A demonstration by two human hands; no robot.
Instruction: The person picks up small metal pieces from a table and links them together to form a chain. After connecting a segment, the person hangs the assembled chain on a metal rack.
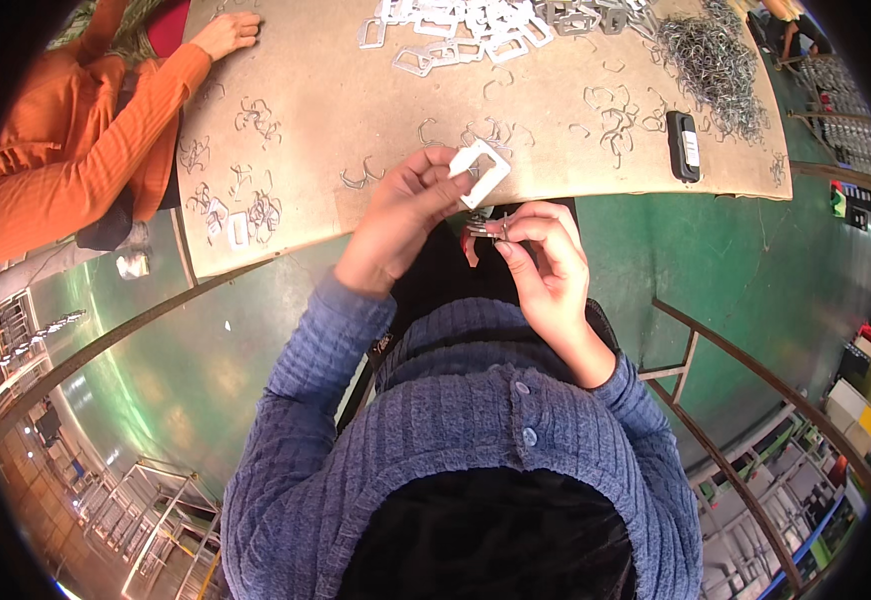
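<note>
My left hand [418, 205] is closed on a flat white metal frame [494, 178] with a rectangular opening, tilted above the table's near edge. Lower and to the right, my right hand [548, 255] pinches a small thin metal piece [502, 228], probably a bent wire clip; its exact shape is hard to make out. Right at those fingertips is a metal tool with a red part [472, 248], at the table edge by my lap. Bent wire clips [492, 132] lie on the table just beyond the frame.
Loose white frames [466, 22] are heaped at the table's far side. A large pile of wire clips [721, 65] lies at the far right, with a black box-shaped device [684, 146] nearer. At left, a co-worker's hand [226, 35] rests on the cardboard-covered table [326, 110].
</note>
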